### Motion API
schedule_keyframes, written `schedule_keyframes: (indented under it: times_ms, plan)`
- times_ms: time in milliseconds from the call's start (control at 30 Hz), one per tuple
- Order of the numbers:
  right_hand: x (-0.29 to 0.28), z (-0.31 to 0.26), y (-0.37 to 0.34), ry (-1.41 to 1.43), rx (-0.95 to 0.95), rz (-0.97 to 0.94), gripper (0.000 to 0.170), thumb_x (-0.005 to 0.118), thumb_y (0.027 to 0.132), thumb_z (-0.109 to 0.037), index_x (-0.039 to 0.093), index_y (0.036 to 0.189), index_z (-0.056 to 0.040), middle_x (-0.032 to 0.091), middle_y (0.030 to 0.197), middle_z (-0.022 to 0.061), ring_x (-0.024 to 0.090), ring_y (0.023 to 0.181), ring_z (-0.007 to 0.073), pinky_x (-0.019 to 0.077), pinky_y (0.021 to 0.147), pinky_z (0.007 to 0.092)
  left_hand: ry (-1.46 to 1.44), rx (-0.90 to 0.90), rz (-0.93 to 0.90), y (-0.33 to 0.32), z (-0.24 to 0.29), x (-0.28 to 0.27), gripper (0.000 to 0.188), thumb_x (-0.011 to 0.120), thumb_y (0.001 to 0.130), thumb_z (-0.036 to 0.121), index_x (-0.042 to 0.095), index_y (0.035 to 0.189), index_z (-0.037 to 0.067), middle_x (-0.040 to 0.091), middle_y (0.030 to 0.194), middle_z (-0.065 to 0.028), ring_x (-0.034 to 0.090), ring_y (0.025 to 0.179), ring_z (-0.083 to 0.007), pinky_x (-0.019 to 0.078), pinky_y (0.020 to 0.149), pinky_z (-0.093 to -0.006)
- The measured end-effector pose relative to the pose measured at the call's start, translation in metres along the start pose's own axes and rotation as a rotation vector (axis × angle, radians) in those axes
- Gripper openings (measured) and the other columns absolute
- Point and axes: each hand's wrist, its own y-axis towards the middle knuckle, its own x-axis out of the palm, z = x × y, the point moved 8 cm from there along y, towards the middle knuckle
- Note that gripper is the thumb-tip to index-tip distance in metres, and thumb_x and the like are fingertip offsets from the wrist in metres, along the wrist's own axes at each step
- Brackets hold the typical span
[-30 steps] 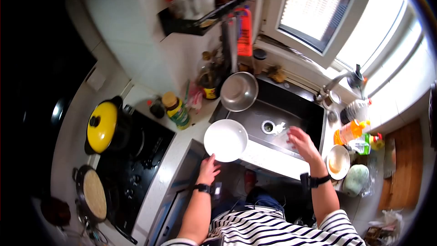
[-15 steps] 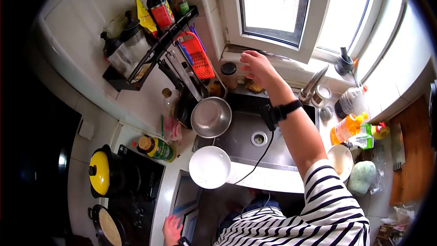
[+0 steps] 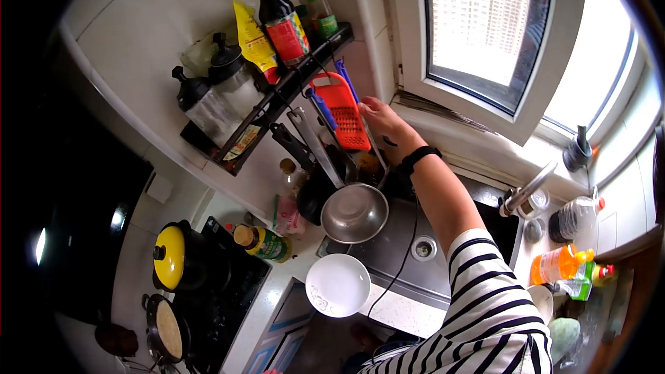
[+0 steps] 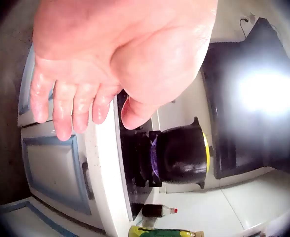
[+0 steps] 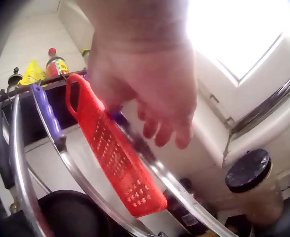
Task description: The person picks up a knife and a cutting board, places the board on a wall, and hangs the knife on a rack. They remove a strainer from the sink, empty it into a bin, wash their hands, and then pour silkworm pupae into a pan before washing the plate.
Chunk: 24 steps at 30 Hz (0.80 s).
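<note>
My right hand [image 3: 384,125] is raised to the utensils hanging under the wall rack. In the right wrist view its thumb overlaps the purple handle [image 5: 117,117] of a hanging metal utensil, while the other fingers hang loosely beyond the shaft. Just beside that hand hangs a red grater [image 5: 115,148]. My left hand [image 4: 120,59] is low by the counter, fingers extended, with nothing in it; only a sliver shows at the head view's bottom edge. A white bowl [image 3: 338,285] stands on the counter's front edge, and a steel ladle-like pan [image 3: 355,212] hangs over the sink corner.
The sink [image 3: 409,263] lies below my right arm, with a thin cable across it. To the left is a black stove [image 3: 211,318] with a yellow-lidded pot [image 3: 171,256] and a frying pan [image 3: 166,325]. Bottles stand on the rack [image 3: 291,86]. An open window [image 3: 492,28] is at the right.
My right hand has moved from over the sink up to the hanging utensils beside the grater. My left hand has let go of the white bowl and drawn back toward the lower edge.
</note>
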Motion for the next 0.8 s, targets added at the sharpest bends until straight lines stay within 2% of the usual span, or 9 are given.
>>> schedule_keyframes:
  times_ms: [100, 267, 367, 400, 500, 533, 633, 700, 800]
  plan:
    - [0.013, -0.006, 0.002, 0.074, -0.025, -0.147, 0.053, 0.051, 0.094, -0.041, 0.05, 0.125, 0.002, 0.06, 0.113, 0.0147, 0.054, 0.105, 0.02, 0.0422, 0.091, 0.0311, -0.073, 0.008, -0.024, -0.001, -0.013, -0.015, 0.054, 0.028, 0.099, 0.04, 0.022, 0.145, 0.011, 0.022, 0.151, -0.009, 0.022, 0.138, -0.028, 0.021, 0.111, -0.0473]
    - [0.024, -0.022, -0.014, 0.034, -0.067, -0.159, 0.041, 0.046, 0.096, -0.042, 0.054, 0.093, -0.0018, 0.053, 0.076, 0.0003, 0.049, 0.07, 0.0108, 0.0438, 0.065, 0.0267, -0.274, -0.056, -0.085, 0.02, -0.034, -0.04, 0.053, 0.026, 0.099, 0.038, 0.023, 0.144, 0.011, 0.021, 0.151, -0.0082, 0.02, 0.139, -0.0281, 0.021, 0.11, -0.0481]
    - [0.02, -0.012, -0.015, 0.009, 0.045, -0.105, 0.042, 0.045, 0.095, -0.043, 0.054, 0.093, -0.0018, 0.055, 0.075, 0.006, 0.051, 0.07, 0.0156, 0.0448, 0.065, 0.0307, -0.12, -0.057, -0.042, 0.02, -0.027, -0.017, 0.053, 0.027, 0.099, 0.036, 0.022, 0.144, 0.009, 0.02, 0.152, -0.0087, 0.019, 0.139, -0.0283, 0.0214, 0.11, -0.0479]
    - [0.018, -0.008, -0.012, -0.048, 0.013, -0.076, 0.043, 0.045, 0.095, -0.043, 0.054, 0.093, -0.0013, 0.056, 0.076, 0.009, 0.053, 0.07, 0.0185, 0.045, 0.066, 0.0324, -0.351, -0.054, -0.097, 0.04, -0.033, -0.031, 0.053, 0.03, 0.099, 0.035, 0.024, 0.143, 0.007, 0.017, 0.152, -0.0096, 0.02, 0.138, -0.0285, 0.0222, 0.11, -0.047]
    - [0.003, -0.004, -0.005, -0.201, -0.057, 0.002, 0.044, 0.046, 0.094, -0.044, 0.054, 0.092, -0.0002, 0.059, 0.079, 0.0173, 0.056, 0.074, 0.0272, 0.0453, 0.069, 0.0371, -1.571, -0.659, -0.376, 0.099, -0.054, -0.052, 0.052, 0.033, 0.098, 0.033, 0.028, 0.142, 0.006, 0.016, 0.152, -0.0097, 0.018, 0.139, -0.0285, 0.0225, 0.111, -0.0464]
    - [-0.003, -0.011, -0.007, -0.234, -0.062, 0.016, 0.044, 0.046, 0.094, -0.044, 0.054, 0.093, -0.0003, 0.059, 0.081, 0.0197, 0.057, 0.076, 0.0301, 0.0453, 0.07, 0.0384, -1.525, -0.628, -0.349, 0.106, -0.053, -0.053, 0.052, 0.037, 0.097, 0.032, 0.03, 0.14, 0.004, 0.02, 0.151, -0.0102, 0.018, 0.139, -0.029, 0.0228, 0.112, -0.046]
    - [-0.022, -0.046, -0.027, -0.396, 0.02, 0.088, 0.045, 0.047, 0.092, -0.047, 0.059, 0.093, -0.0036, 0.062, 0.082, 0.0215, 0.059, 0.079, 0.0355, 0.046, 0.071, 0.0406, -0.223, 0.006, -0.106, 0.065, -0.014, -0.004, 0.055, 0.039, 0.096, 0.033, 0.029, 0.141, 0.002, 0.024, 0.15, -0.0109, 0.02, 0.139, -0.0294, 0.0232, 0.112, -0.0464]
    - [-0.031, -0.057, -0.027, -0.459, 0.01, 0.085, 0.05, 0.047, 0.092, -0.05, 0.06, 0.089, -0.0026, 0.053, 0.063, 0.0064, 0.049, 0.061, 0.0164, 0.0426, 0.058, 0.033, -0.165, 0.04, -0.098, 0.066, -0.011, 0.001, 0.055, 0.037, 0.096, 0.035, 0.031, 0.139, 0.002, 0.028, 0.148, -0.0113, 0.023, 0.138, -0.0283, 0.0248, 0.111, -0.0476]
    - [-0.044, -0.079, -0.037, -0.517, 0.105, 0.069, 0.052, 0.047, 0.091, -0.053, 0.061, 0.088, -0.0024, 0.055, 0.065, 0.0081, 0.052, 0.063, 0.0185, 0.0434, 0.06, 0.0341, -0.115, 0.053, -0.121, 0.067, -0.008, 0.005, 0.054, 0.035, 0.097, 0.037, 0.032, 0.139, 0.003, 0.029, 0.147, -0.012, 0.025, 0.137, -0.0277, 0.0258, 0.11, -0.0491]
